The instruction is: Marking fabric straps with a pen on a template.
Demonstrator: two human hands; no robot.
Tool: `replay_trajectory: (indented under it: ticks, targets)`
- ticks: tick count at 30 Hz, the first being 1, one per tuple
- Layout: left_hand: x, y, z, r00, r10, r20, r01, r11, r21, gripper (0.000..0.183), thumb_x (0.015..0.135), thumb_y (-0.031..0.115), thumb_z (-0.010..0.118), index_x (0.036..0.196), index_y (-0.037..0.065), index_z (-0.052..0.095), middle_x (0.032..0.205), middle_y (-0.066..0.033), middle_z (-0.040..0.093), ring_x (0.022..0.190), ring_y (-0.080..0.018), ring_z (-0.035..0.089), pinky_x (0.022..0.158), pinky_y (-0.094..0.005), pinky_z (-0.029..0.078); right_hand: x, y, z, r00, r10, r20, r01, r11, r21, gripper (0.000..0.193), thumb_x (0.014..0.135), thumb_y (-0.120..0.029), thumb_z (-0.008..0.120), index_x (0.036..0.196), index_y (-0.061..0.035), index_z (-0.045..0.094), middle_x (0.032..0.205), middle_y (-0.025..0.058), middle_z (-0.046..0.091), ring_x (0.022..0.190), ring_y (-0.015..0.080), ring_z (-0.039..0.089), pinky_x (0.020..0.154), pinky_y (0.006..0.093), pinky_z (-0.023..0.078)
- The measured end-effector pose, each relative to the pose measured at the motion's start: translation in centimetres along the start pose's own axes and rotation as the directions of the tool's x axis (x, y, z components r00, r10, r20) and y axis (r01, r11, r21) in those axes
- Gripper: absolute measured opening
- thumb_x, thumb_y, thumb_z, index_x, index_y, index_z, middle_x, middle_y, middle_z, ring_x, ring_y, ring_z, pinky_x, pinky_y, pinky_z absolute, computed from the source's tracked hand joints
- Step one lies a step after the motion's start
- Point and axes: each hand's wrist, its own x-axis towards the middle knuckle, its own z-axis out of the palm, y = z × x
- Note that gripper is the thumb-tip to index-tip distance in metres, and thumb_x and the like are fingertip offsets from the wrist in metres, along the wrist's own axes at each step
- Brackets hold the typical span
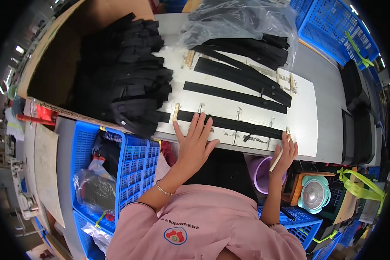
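A black fabric strip (240, 125) lies across the white board (305, 130) near the table's front edge. My left hand (194, 145) rests on its left part, fingers spread and laid flat. At the strip's right end is my right hand (284, 157), its fingertips touching the end beside a small tan marker piece (287, 130). A thin white pen-like stick (276, 160) is held in that hand, pointing down toward me. A short dark tab (247, 138) sticks out from the strip's near edge. Farther back, another black strip (234, 95) lies roughly parallel.
A cardboard box (52, 56) at the left holds a heap of black strips (130, 73). More strips (251, 50) lie at the back under clear plastic (242, 19). Blue crates stand at back right (333, 30) and lower left (136, 169). A purple bin (261, 175) sits below the table.
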Motion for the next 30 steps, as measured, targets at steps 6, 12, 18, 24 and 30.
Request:
replay_trajectory:
  ticks: [6, 12, 18, 24, 30]
  targets:
    - [-0.8, -3.6, -1.4, 0.995, -0.098, -0.036, 0.099, 0.995, 0.028, 0.069, 0.097, 0.036, 0.070, 0.155, 0.008, 0.045, 0.163, -0.0136, 0.040, 0.155, -0.0322, 0.029, 0.117, -0.0717, -0.003, -0.2, -1.5, 0.2, 0.999, -0.014, -0.037, 0.014, 1.000, -0.008, 0.043, 0.098, -0.009, 0.064, 0.140, -0.0051, 0.062, 0.134, 0.0139, 0.066, 0.130, 0.0269, 0.057, 0.121, 0.0498, 0.030]
    - [-1.1, -3.9, -1.6, 0.992, -0.111, -0.057, 0.111, 0.994, 0.004, 0.073, 0.094, 0.041, 0.072, 0.153, 0.006, 0.047, 0.161, -0.0151, 0.043, 0.154, -0.0320, 0.033, 0.117, -0.0721, 0.001, 1.6, -3.1, -1.4, 0.999, 0.034, 0.015, -0.032, 0.997, -0.068, 0.039, 0.100, -0.004, 0.058, 0.140, -0.0040, 0.061, 0.135, 0.0149, 0.066, 0.133, 0.0278, 0.055, 0.122, 0.0504, 0.029]
    - [-1.1, -4.0, -1.4, 0.993, -0.103, -0.065, 0.103, 0.995, 0.002, 0.076, 0.092, 0.041, 0.075, 0.154, 0.007, 0.046, 0.161, -0.0148, 0.043, 0.153, -0.0318, 0.033, 0.118, -0.0706, 0.003, 5.9, -12.0, -1.6, 0.984, -0.019, 0.176, -0.086, 0.821, 0.565, 0.033, 0.103, -0.011, 0.054, 0.133, -0.0022, 0.064, 0.115, 0.0108, 0.074, 0.122, 0.0239, 0.060, 0.116, 0.0419, 0.035]
    - [-1.0, -4.0, -1.5, 0.989, -0.134, -0.065, 0.130, 0.990, -0.055, 0.073, 0.092, 0.037, 0.075, 0.154, 0.010, 0.048, 0.162, -0.0111, 0.042, 0.154, -0.0312, 0.033, 0.120, -0.0667, 0.003, 8.6, -19.6, 2.3, 0.832, -0.018, 0.555, -0.498, 0.417, 0.760, 0.021, 0.104, -0.014, 0.059, 0.111, 0.0011, 0.073, 0.096, 0.0077, 0.071, 0.076, 0.0122, 0.063, 0.070, 0.0256, 0.050]
    - [-0.9, -4.2, -1.2, 0.988, -0.116, -0.103, 0.110, 0.992, -0.056, 0.077, 0.089, 0.041, 0.078, 0.152, 0.009, 0.050, 0.159, -0.0126, 0.046, 0.150, -0.0309, 0.038, 0.117, -0.0704, 0.007, 8.0, -20.8, 5.8, 0.886, -0.044, 0.461, -0.391, 0.463, 0.795, 0.021, 0.104, -0.015, 0.060, 0.106, 0.0022, 0.073, 0.094, 0.0104, 0.071, 0.076, 0.0156, 0.067, 0.068, 0.0275, 0.052]
